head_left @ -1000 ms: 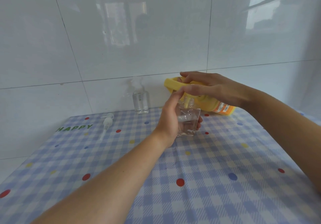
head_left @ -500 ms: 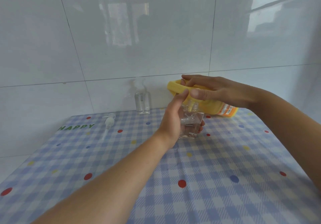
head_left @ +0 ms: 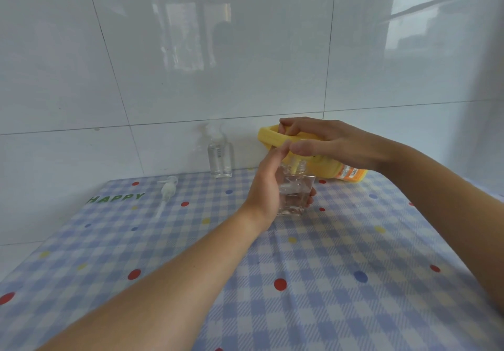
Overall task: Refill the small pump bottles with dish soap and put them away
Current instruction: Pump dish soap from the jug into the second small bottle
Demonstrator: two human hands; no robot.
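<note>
The yellow dish soap jug (head_left: 324, 169) is tipped over on its side, handle up, gripped by the right hand (head_left: 327, 140). Directly under its spout is a clear square bottle (head_left: 296, 192), neck open, held by the left hand (head_left: 266, 187). Left of the jug a second clear bottle (head_left: 220, 160) stands upright with its pump on. Further left lies a loose pump head (head_left: 167, 188).

Glossy white wall tiles (head_left: 245, 50), clear plastic bottle (head_left: 296, 192), smooth checked tablecloth (head_left: 341, 282), yellow plastic jug (head_left: 324, 169).

The right hand (head_left: 330, 143) covers much of the yellow jug (head_left: 324, 170); its label (head_left: 350, 173) print is unreadably small.
</note>
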